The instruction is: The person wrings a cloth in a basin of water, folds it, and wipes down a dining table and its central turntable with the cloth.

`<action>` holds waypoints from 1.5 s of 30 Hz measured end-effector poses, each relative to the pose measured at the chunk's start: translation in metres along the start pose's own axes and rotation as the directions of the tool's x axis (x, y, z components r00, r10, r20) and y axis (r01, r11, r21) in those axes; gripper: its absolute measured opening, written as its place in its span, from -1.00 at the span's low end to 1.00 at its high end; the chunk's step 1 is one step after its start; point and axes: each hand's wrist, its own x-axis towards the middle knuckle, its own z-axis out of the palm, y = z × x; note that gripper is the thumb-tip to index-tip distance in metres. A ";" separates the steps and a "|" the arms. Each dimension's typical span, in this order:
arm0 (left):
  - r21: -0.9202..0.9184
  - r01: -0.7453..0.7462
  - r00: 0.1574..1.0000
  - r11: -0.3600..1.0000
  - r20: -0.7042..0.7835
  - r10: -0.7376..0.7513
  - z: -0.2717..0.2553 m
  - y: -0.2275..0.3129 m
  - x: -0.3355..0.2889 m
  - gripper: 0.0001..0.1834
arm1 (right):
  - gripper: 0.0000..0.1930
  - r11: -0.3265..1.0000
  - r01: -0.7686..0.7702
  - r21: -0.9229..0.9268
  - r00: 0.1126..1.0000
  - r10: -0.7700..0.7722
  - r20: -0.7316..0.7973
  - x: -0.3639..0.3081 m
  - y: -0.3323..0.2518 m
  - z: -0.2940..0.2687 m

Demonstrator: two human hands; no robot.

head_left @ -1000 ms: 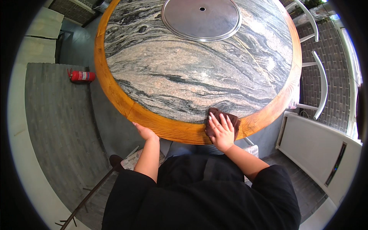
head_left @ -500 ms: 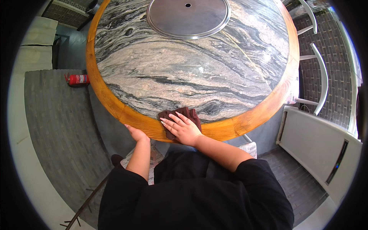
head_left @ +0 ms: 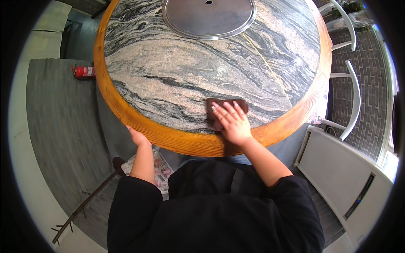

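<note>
A folded dark brown cloth [head_left: 214, 121] lies on the stone top of the round table [head_left: 160, 88], close to the near edge. My right hand [head_left: 233, 124] presses it down with fingers stretched over it, and part of the cloth hangs across the wooden rim [head_left: 181, 142]. Motion slightly blurs both. My left hand [head_left: 138, 135] is against the outer edge of the rim, further left. Its thumb side shows, while the other fingers are hidden at the table's edge.
A round metal plate [head_left: 206, 21] with a small hole is set in the tabletop. White chairs [head_left: 354, 97] stand at right, near a pale panel-like unit [head_left: 335, 168]. A red fire extinguisher [head_left: 84, 71] is at left. Patterned seat fabric [head_left: 156, 170] shows below the table.
My right hand has slid the cloth rightward and away from me, from the wooden rim onto the stone. My left hand stays at the rim, slightly further left. The view has shifted a little.
</note>
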 end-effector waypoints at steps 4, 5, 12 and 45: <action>-0.046 0.035 0.999 0.998 0.013 -0.034 0.004 0.004 -0.003 -0.26 | -0.27 0.978 -0.206 -0.016 0.979 0.206 -0.011 -0.023 0.044 -0.019; -0.035 0.073 0.997 0.997 0.013 -0.073 0.011 0.005 -0.007 -0.25 | -0.33 0.963 -0.257 -0.078 0.963 0.249 -0.100 -0.034 0.062 -0.015; -0.059 0.034 0.998 0.998 0.050 -0.031 0.006 0.004 -0.011 -0.26 | -0.35 0.745 -0.641 -0.186 0.766 0.602 -0.225 -0.056 0.102 -0.015; -0.354 0.265 0.963 0.897 0.045 -0.266 0.025 -0.025 -0.107 -0.11 | -0.33 0.999 -0.021 -0.038 0.999 0.020 -0.033 0.099 0.032 0.005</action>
